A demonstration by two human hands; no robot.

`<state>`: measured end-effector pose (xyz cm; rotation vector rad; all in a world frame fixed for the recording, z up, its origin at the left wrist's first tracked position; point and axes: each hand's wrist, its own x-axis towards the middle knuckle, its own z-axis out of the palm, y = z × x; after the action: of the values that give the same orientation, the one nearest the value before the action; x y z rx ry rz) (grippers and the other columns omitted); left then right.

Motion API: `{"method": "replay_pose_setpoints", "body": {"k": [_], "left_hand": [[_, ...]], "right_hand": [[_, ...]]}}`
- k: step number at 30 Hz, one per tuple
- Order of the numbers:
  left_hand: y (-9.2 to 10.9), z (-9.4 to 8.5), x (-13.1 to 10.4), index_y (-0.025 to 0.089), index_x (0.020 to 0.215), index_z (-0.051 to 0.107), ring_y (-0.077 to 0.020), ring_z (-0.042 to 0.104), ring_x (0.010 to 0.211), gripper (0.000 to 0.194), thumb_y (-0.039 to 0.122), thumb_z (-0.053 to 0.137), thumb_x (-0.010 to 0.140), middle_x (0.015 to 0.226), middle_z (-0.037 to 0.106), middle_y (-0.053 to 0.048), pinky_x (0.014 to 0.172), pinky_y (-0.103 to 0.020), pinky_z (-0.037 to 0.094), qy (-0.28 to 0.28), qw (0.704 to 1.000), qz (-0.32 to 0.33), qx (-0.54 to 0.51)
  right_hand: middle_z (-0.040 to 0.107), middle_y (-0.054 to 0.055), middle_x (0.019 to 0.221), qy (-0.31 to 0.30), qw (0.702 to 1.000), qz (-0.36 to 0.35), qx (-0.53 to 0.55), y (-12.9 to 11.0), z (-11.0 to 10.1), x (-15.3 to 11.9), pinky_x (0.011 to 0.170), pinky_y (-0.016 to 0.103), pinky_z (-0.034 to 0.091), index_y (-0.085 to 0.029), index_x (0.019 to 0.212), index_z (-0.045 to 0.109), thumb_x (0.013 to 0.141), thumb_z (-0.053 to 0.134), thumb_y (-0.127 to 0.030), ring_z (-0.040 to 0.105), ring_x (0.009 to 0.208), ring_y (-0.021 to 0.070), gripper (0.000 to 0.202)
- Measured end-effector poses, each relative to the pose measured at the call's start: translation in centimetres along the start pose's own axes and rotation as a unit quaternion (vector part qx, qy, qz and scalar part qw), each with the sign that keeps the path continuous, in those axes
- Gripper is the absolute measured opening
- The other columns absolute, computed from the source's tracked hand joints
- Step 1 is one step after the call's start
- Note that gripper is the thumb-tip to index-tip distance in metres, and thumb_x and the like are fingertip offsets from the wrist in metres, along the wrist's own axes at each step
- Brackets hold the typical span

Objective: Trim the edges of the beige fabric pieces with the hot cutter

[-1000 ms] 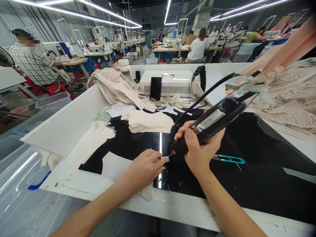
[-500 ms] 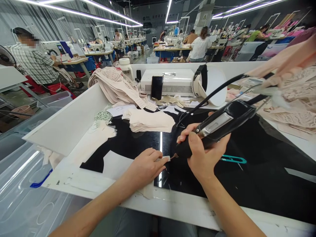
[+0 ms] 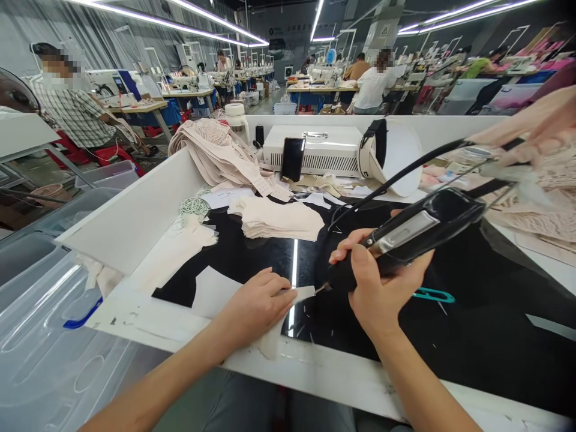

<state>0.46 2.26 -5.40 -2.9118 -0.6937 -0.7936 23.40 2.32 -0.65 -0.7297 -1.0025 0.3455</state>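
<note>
My left hand (image 3: 256,306) rests on the tabletop with its fingers close together, holding down a narrow pale cloth strip (image 3: 306,293). The strip's end sticks out past my fingertips. In my right hand (image 3: 382,288) is a black corded hand tool (image 3: 405,231) with a silver plate on its side. Its thin metal tip (image 3: 323,288) points at the strip's end, very close to it; whether they touch I cannot tell. A white sheet piece (image 3: 213,294) lies beside my left wrist. A teal snap-blade cutter (image 3: 434,294) lies behind my right hand.
A stack of cream cloth pieces (image 3: 281,219) lies on the black surface (image 3: 486,318). Behind stand a phone (image 3: 292,159), a vented white box (image 3: 330,153) and draped cloth (image 3: 216,156). Another person's hand (image 3: 522,147) reaches in at upper right, near the tool's cord (image 3: 405,165).
The view has shifted slightly, moving the scene to the right. More of the strip's end shows beyond my left fingers. My right hand still grips the tool, its tip near the strip.
</note>
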Motion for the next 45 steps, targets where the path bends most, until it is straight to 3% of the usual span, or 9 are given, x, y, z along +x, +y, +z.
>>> {"method": "replay_pose_setpoints", "body": {"k": [4,10,14,23,30,36,45], "left_hand": [[0.2,0.1,-0.1,0.018,0.121,0.083,-0.0213,0.083,0.102,0.022,0.017,0.063,0.129,0.114,0.084,-0.007,0.116,-0.046,0.073,-0.001,1.000,-0.020,-0.011],[0.4,0.8,-0.1,0.016,0.119,0.084,-0.0207,0.083,0.102,0.032,0.020,0.055,0.132,0.112,0.085,-0.006,0.109,-0.040,0.073,0.030,0.999,-0.028,-0.035],[0.6,1.3,-0.1,0.015,0.125,0.085,-0.0222,0.083,0.107,0.025,0.022,0.061,0.131,0.118,0.086,-0.008,0.102,-0.036,0.074,0.031,0.996,-0.053,-0.058],[1.2,1.5,-0.1,0.012,0.131,0.084,-0.0270,0.082,0.115,0.020,0.020,0.066,0.128,0.122,0.084,-0.011,0.104,-0.040,0.075,0.021,0.997,-0.068,-0.021],[1.1,1.6,-0.1,0.015,0.127,0.084,-0.0260,0.082,0.115,0.017,0.018,0.067,0.127,0.121,0.084,-0.011,0.105,-0.039,0.075,0.022,0.997,-0.068,-0.028],[0.9,1.7,-0.2,0.016,0.131,0.085,-0.0260,0.083,0.118,0.016,0.018,0.070,0.126,0.123,0.084,-0.011,0.107,-0.040,0.075,0.016,0.995,-0.081,-0.048],[1.0,1.8,-0.3,0.015,0.135,0.085,-0.0259,0.083,0.119,0.019,0.018,0.068,0.126,0.124,0.084,-0.011,0.108,-0.040,0.076,0.025,0.995,-0.078,-0.054]], "right_hand": [[0.082,-0.011,0.088,0.004,1.000,0.004,-0.001,-0.1,-0.3,0.1,0.057,0.031,0.067,-0.034,0.124,0.057,0.097,0.106,-0.053,0.074,0.058,0.0139,0.060],[0.081,-0.013,0.085,0.019,1.000,0.018,-0.002,0.0,-0.5,0.4,0.056,0.033,0.067,-0.034,0.131,0.057,0.091,0.110,-0.054,0.073,0.056,0.0151,0.069],[0.081,-0.013,0.084,0.021,0.999,0.036,-0.009,-0.1,-0.6,0.6,0.056,0.035,0.068,-0.034,0.132,0.058,0.088,0.110,-0.050,0.073,0.055,0.0164,0.070],[0.079,-0.014,0.083,0.044,0.997,0.059,-0.019,-0.3,-0.7,0.8,0.055,0.038,0.066,-0.036,0.129,0.061,0.079,0.105,-0.038,0.071,0.053,0.0183,0.067],[0.079,-0.015,0.081,0.048,0.997,0.065,-0.002,-0.9,0.3,1.3,0.056,0.032,0.063,-0.036,0.120,0.058,0.081,0.104,-0.037,0.070,0.055,0.0154,0.060],[0.080,-0.014,0.083,0.042,0.997,0.066,0.026,-0.3,1.7,0.8,0.058,0.031,0.065,-0.036,0.127,0.058,0.085,0.104,-0.039,0.070,0.057,0.0144,0.063],[0.080,-0.012,0.088,0.016,0.998,0.063,0.021,0.8,2.2,-0.2,0.066,0.034,0.067,-0.034,0.128,0.057,0.092,0.103,-0.044,0.072,0.063,0.0142,0.059]]}}
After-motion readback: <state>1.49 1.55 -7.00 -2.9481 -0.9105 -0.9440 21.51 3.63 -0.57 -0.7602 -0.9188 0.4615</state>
